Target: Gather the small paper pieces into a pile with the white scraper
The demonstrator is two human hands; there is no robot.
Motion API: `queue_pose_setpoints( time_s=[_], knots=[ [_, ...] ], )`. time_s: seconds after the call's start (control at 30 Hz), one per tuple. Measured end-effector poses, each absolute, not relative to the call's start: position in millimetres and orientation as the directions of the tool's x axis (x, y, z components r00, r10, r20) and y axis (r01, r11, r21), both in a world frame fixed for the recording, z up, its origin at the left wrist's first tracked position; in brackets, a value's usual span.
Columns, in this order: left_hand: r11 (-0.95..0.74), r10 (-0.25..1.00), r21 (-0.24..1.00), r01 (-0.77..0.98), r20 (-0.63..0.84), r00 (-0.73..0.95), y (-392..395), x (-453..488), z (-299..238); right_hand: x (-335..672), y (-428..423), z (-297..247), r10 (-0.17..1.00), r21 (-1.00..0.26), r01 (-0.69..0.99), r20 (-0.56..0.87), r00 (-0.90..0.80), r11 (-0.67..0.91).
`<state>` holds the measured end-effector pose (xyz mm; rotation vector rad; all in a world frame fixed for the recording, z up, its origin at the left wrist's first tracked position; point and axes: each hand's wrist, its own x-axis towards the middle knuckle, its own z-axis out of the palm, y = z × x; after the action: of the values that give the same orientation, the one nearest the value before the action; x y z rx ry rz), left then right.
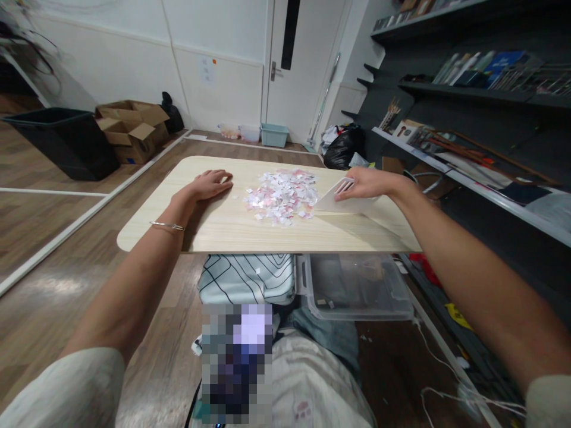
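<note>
A pile of small white and pink paper pieces (282, 196) lies in the middle of a light wooden tabletop (232, 229). My left hand (209, 183) rests flat on the table to the left of the pile, fingers stretched out, holding nothing. To the right of the pile, my right hand (363, 183) grips a white sheet of paper (343, 202) whose edge touches the table beside the pile. A thin bracelet (167, 226) circles my left wrist.
Below the table's near edge sit a patterned cushion (247, 276) and a clear plastic bin (357, 285). Dark shelves (482, 89) with books and tools line the right wall. Cardboard boxes (131, 128) and a black bin (66, 139) stand at the left. A white door (303, 65) is behind.
</note>
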<state>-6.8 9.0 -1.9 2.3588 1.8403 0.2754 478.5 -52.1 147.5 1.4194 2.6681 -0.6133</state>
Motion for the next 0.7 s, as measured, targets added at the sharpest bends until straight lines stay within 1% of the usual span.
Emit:
queue_pose_setpoints(
  time_s=[0.2,0.3,0.4,0.57,0.7],
  knots=[
    [-0.246,0.969,0.214,0.945,0.037,0.244,11,-7,-2,474,-47,140,0.774,-0.286,0.816,-0.272,-0.572,0.503],
    [-0.25,0.968,0.205,0.946,0.045,0.246,13,-6,-2,479,-49,139,0.75,-0.265,0.805,-0.295,-0.592,0.531],
    [-0.248,0.969,0.198,0.948,0.058,0.241,13,-7,-3,482,-52,140,0.755,-0.24,0.811,-0.298,-0.584,0.533],
    [-0.256,0.967,0.224,0.94,0.059,0.249,13,-7,-4,482,-57,141,0.762,-0.263,0.82,-0.307,-0.57,0.508],
    [-0.263,0.965,0.239,0.935,0.051,0.259,12,-7,-3,485,-59,141,0.777,-0.275,0.824,-0.283,-0.562,0.496]
  ],
)
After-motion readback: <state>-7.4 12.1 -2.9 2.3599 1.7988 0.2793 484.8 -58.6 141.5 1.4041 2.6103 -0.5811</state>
